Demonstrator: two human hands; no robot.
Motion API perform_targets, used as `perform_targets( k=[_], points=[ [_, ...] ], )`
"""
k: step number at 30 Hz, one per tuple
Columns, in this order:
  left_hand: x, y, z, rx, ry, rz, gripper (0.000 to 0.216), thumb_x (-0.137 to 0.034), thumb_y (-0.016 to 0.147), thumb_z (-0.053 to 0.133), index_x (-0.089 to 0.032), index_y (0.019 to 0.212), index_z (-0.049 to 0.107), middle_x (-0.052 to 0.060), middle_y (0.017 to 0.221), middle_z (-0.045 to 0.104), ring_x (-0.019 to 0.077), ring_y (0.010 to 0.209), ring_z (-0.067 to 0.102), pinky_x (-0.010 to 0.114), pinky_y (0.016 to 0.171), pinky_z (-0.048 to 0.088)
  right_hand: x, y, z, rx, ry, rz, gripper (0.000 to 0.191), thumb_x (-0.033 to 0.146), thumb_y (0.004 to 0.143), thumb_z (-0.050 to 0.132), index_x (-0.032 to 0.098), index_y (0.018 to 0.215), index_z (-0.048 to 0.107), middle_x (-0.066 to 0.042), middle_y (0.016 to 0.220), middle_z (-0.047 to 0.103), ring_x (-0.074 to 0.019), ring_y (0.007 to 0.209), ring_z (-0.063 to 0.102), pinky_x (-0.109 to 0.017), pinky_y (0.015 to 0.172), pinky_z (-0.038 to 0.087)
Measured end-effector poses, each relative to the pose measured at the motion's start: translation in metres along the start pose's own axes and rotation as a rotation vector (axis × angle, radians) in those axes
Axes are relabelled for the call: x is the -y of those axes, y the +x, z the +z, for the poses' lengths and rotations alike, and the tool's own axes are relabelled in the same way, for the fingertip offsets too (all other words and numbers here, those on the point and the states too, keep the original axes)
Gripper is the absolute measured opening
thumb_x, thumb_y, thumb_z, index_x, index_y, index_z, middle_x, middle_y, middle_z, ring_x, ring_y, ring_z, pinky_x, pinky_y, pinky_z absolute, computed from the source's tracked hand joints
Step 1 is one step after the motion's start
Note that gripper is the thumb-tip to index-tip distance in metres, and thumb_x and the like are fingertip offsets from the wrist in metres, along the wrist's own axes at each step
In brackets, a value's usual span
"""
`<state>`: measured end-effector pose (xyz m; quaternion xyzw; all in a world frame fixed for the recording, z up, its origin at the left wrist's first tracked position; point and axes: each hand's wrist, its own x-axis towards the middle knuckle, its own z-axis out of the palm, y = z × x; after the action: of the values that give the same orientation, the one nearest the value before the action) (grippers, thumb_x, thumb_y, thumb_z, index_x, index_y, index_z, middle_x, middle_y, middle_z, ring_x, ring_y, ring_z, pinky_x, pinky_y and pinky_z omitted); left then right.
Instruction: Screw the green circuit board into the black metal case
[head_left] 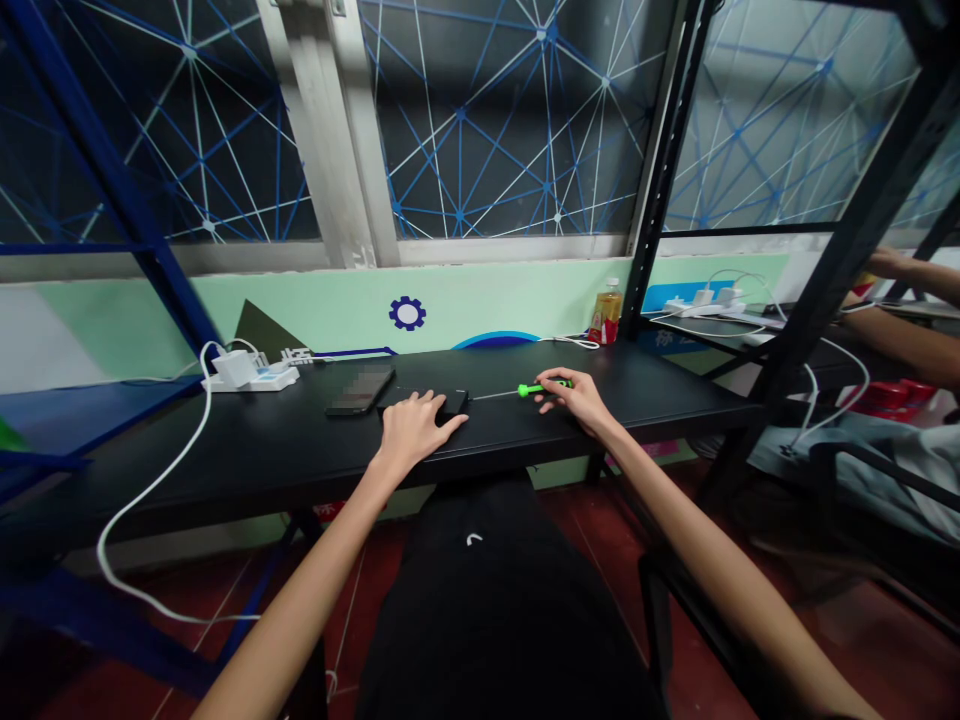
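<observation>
My left hand (415, 430) lies over a flat black rectangular object (455, 403) on the black desk. Its fingers are stretched out with the thumb apart, and they cover much of that object, so its kind cannot be made out. My right hand (574, 398) is closed around the green and black handle of a screwdriver (524, 390). The thin metal shaft points left, its tip at or close to the right edge of the black object; contact is unclear. A dark phone (361, 390) rests on the desk just left of my left hand.
A white power strip (270, 378) with plugs and a trailing white cable (161, 475) is at left. At the back right stands a bottle of amber drink (606, 312) near a white cord (574, 342). Another person's arm (911, 335) shows at far right, beyond a black post.
</observation>
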<state>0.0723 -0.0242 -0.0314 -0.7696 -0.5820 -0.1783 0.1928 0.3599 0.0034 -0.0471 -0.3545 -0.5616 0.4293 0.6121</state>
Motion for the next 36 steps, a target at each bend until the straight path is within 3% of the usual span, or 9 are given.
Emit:
perform_targets(
  k=[17,22,28,36],
  points=[
    [0.0009,0.0010,0.0022,-0.008,0.007,-0.002,0.062,-0.072,0.089,0.047,-0.024,0.117,0.073,0.012,0.125,0.069,0.0335,0.104,0.067,0.033,0.068,0.045,-0.0007,-0.0007,-0.0009,-0.005,0.058,0.028,0.047,0.047,0.061,0.088,0.012,0.084,0.068,-0.007,0.084,0.068,-0.0193,0.068,0.071,-0.034,0.058,0.064],
    [0.0009,0.0015,0.0016,-0.003,0.000,-0.002,0.061,-0.072,0.089,0.047,-0.024,0.117,0.073,0.011,0.126,0.069,0.0337,0.107,0.066,0.033,0.069,0.045,-0.0010,-0.0012,-0.0003,-0.020,0.064,0.082,0.043,0.043,0.069,0.085,0.011,0.090,0.066,-0.007,0.077,0.069,-0.0225,0.067,0.074,-0.033,0.058,0.065],
    [0.0014,0.0013,0.0016,-0.006,0.004,-0.007,0.061,-0.072,0.089,0.047,-0.024,0.117,0.073,0.011,0.128,0.068,0.0335,0.106,0.066,0.033,0.069,0.045,-0.0004,-0.0009,-0.0001,-0.044,0.075,0.119,0.030,0.033,0.079,0.078,0.011,0.093,0.065,-0.009,0.085,0.070,-0.0226,0.067,0.075,-0.033,0.057,0.065],
    [0.0019,0.0012,0.0033,-0.003,-0.006,-0.003,0.061,-0.071,0.090,0.047,-0.024,0.116,0.073,0.012,0.129,0.068,0.0339,0.108,0.065,0.032,0.070,0.044,-0.0017,-0.0009,-0.0013,-0.043,0.083,0.154,0.021,0.026,0.084,0.073,0.009,0.094,0.064,-0.009,0.084,0.069,-0.0221,0.065,0.074,-0.032,0.056,0.065]
  ],
)
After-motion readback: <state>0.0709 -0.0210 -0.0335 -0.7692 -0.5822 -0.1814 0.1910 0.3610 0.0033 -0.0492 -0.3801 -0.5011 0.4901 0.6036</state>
